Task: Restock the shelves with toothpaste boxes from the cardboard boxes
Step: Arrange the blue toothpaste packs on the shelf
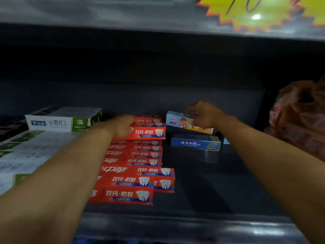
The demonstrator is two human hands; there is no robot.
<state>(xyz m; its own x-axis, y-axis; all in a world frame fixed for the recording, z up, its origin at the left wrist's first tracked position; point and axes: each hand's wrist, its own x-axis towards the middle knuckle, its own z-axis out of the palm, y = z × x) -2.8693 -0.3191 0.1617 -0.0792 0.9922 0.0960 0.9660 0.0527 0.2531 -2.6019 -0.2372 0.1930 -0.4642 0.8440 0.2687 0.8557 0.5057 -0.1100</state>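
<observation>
While my left hand (124, 126) grips a red toothpaste box (148, 133) to extend its row, my right hand (204, 114) pinches a children's toothpaste box (182, 122), apparently squaring it.

I count two hands: left hand (124, 126), right hand (204, 114). Red toothpaste boxes (133, 170): about a dozen, exact number unclear through blur. One light blue box with cartoon print (179, 120). One dark blue box (195, 143). White-green boxes (52, 123): several, uncountable. One yellow price sign (260, 13).
</observation>
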